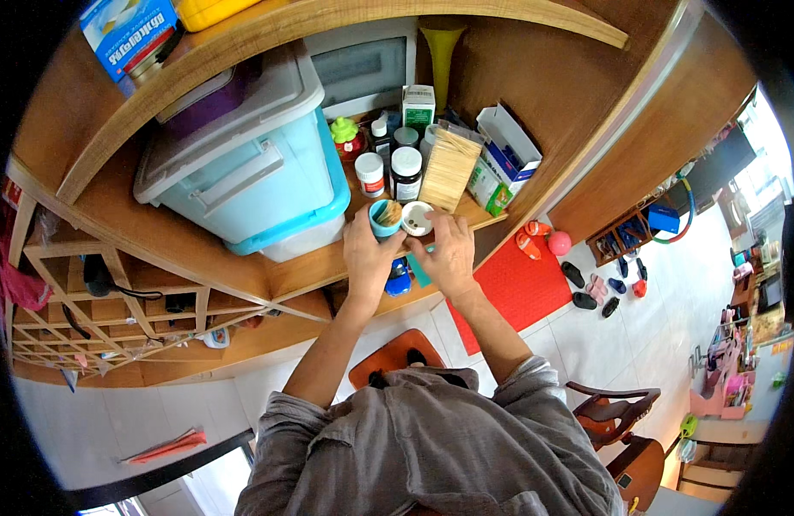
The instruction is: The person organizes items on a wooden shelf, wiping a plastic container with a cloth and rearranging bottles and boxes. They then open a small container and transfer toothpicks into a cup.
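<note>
My left hand (370,253) grips a small turquoise cup (385,233) by its sides at the front edge of the wooden shelf. Thin wooden sticks, perhaps toothpicks, stand bunched inside the cup. Right beside it is a small white round container (412,227), open at the top, with a few dark spots on its inner base. The fingers of my right hand (450,251) curl around its right side. Behind them stand a white-capped dark bottle (407,174), a white jar with a red label (370,175) and a clear pack of wooden sticks (450,166).
A lidded light-blue storage bin (268,174) fills the shelf's left part. At the right leans an opened cardboard box (503,161). A blue toy car (398,278) sits on the level below. I stand on a brown stool (397,351); a red mat (513,290) covers floor nearby.
</note>
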`<state>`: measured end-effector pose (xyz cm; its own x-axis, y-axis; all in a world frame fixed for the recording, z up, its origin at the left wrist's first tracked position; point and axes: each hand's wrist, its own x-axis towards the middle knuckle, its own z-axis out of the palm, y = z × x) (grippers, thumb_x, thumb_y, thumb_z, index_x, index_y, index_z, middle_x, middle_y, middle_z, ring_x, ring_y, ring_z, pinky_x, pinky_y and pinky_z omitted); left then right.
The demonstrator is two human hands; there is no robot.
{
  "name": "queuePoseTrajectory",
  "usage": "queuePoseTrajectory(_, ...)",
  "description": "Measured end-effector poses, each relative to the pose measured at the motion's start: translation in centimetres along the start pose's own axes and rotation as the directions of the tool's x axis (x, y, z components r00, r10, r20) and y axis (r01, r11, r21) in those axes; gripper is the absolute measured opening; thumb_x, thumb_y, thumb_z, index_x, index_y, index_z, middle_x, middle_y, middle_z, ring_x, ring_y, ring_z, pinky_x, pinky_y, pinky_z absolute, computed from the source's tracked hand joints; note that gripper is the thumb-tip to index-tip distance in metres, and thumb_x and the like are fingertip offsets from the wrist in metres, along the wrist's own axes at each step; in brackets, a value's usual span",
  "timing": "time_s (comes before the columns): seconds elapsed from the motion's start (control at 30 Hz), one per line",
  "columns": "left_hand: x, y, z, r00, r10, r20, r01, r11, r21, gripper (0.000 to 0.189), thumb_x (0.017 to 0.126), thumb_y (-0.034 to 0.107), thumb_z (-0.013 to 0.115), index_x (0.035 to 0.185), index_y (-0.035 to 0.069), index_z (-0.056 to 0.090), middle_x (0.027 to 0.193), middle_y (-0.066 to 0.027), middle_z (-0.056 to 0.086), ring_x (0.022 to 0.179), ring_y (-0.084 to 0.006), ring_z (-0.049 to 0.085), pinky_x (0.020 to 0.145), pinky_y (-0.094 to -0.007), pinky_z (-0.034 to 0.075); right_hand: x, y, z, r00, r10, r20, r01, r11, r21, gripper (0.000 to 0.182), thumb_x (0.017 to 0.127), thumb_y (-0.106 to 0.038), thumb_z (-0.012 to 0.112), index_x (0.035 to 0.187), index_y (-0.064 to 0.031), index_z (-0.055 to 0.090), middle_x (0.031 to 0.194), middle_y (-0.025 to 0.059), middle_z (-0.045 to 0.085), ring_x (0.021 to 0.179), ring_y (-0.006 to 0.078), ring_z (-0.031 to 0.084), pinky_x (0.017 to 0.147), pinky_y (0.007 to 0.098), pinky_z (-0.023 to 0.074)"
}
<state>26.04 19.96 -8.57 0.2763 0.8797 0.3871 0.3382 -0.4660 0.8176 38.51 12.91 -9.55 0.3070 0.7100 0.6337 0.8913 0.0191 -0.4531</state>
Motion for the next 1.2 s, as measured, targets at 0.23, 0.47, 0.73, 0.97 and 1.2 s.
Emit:
queuePoseTrajectory(0.23,-0.5,0.8,0.4,0.996,0.016,-0.093,0.0,0.985,0.175,0.069,0.067,0.013,0.075,0.124,-0.004,0.041,0.112,-0.022,0.052,0.102,-0.0382,0.048,0.089,-0.0453,0.039,0.6,0.0,-2.0,0.964,0.192,-0.183,-0.148,0.962,0.229,0.045,0.076,-0.013,0.067,0.115,-0.001,0.048,0.106,0.0201,0.055,0.086,0.032,0.057,0.073,0.0385,0.0476)
queuePoseTrajectory(0.47,-1.6,1.0,0.1,0.987,-0.119,-0.106,0.111,0.991,-0.072,0.069,0.071,0.005,0.071,0.13,-0.001,0.036,0.121,-0.0207,0.047,0.107,-0.0301,0.049,0.087,-0.0378,0.046,3.7,3.0,0.4,0.869,0.485,-0.096,-0.403,0.807,0.431,0.023,0.085,-0.011,0.061,0.102,0.0038,0.055,0.076,0.0147,0.062,0.057,0.022,0.057,0.055,0.0328,0.0479)
queuePoseTrajectory(0.73,-2.6,1.5,-1.7,0.965,0.123,-0.233,-0.159,0.977,-0.143,0.047,0.078,-0.003,0.061,0.122,0.003,0.048,0.123,-0.0141,0.05,0.106,-0.0267,0.053,0.085,-0.0344,0.047,5.0,2.2,-3.9,0.899,0.437,-0.032,-0.377,0.808,0.453,0.016,0.088,-0.014,0.059,0.093,0.0012,0.058,0.068,0.012,0.059,0.056,0.0162,0.056,0.052,0.0299,0.0449)
queuePoseTrajectory(0.97,0.0,10.6,-4.7,0.965,0.26,-0.031,-0.253,0.893,-0.372,0.041,0.085,0.004,0.061,0.124,0.001,0.049,0.125,-0.0111,0.051,0.104,-0.0162,0.053,0.082,-0.0281,0.047,-0.1,-0.3,-8.0,0.966,0.231,0.118,-0.259,0.841,0.474,0.014,0.086,-0.012,0.06,0.094,-0.0003,0.059,0.07,0.0114,0.06,0.058,0.0179,0.056,0.055,0.0293,0.0451)
queuePoseTrajectory(1.2,-1.8,10.5,-4.8,0.995,0.075,0.059,-0.027,0.813,-0.582,0.026,0.084,0.003,0.064,0.108,0.0,0.054,0.092,-0.0056,0.061,0.078,-0.0085,0.057,0.069,-0.0216,0.048,-2.8,-2.4,-8.9,0.916,0.312,0.25,-0.399,0.758,0.515,0.017,0.082,-0.01,0.063,0.095,0.0003,0.06,0.071,0.0105,0.06,0.051,0.0133,0.054,0.049,0.0274,0.0436)
